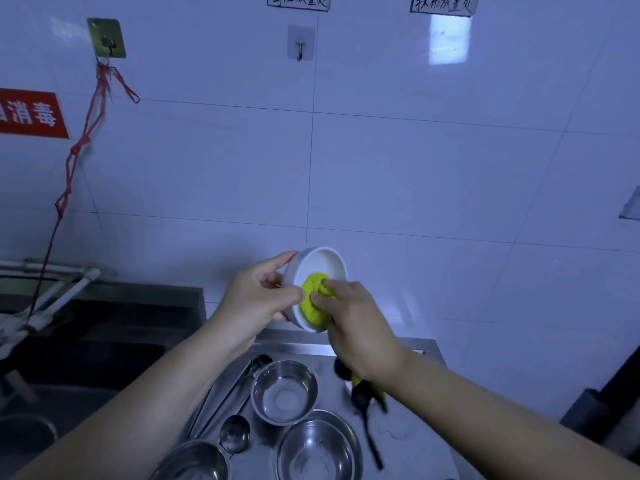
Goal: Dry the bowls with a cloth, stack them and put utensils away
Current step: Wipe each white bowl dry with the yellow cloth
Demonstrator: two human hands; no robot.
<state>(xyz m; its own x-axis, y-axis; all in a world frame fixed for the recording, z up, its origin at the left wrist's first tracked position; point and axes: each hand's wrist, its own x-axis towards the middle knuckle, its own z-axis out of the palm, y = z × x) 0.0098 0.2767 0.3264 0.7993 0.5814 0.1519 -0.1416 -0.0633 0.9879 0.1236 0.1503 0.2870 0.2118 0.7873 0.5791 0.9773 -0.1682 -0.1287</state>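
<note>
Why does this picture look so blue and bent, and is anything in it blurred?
Head view: dim light with a blue cast; a bright window-like glare on the wall tiles; tile lines curve from the wide-angle lens; the black spoon under the right hand is smeared, while the white bowl and yellow cloth are fairly sharp.

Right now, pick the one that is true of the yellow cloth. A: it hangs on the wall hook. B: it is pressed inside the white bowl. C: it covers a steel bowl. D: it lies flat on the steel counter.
B: the right hand presses the yellow cloth into the white bowl, which the left hand holds tilted above the counter.
</note>
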